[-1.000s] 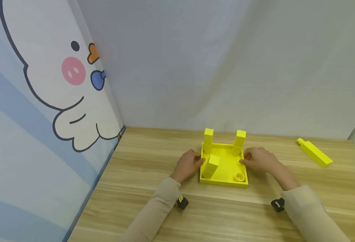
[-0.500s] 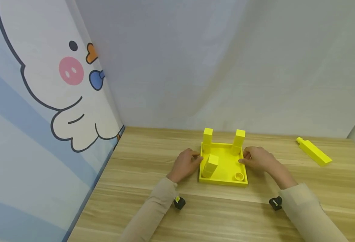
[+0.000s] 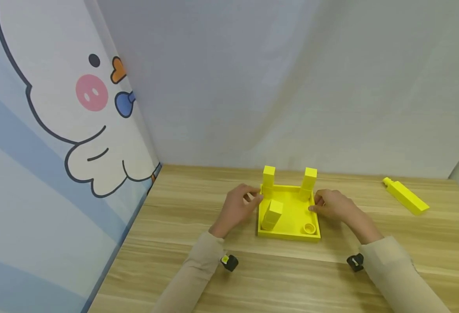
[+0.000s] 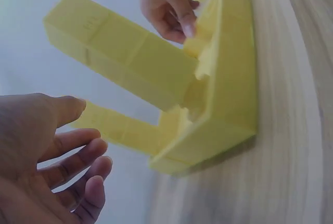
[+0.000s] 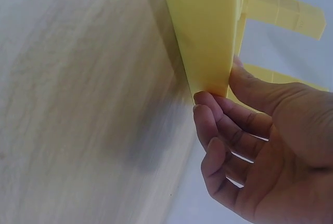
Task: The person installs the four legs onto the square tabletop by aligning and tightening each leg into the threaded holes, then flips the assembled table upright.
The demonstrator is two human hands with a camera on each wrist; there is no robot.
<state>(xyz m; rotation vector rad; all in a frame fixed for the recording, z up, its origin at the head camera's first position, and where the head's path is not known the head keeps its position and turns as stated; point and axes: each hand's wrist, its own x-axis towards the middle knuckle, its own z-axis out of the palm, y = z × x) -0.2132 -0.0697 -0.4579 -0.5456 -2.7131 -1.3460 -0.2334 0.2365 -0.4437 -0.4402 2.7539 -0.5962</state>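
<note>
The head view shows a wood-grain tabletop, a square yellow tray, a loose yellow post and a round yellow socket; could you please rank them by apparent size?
1. Wood-grain tabletop
2. Square yellow tray
3. Loose yellow post, lying on the tabletop
4. Round yellow socket, in the tray's corner

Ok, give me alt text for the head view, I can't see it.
A right hand pinches the right side of a square yellow tray, the left hand close by its left side. Square posts stand at three corners; the near-right corner has a round socket. A fourth post lies on the wood-grain tabletop to the right.
</note>
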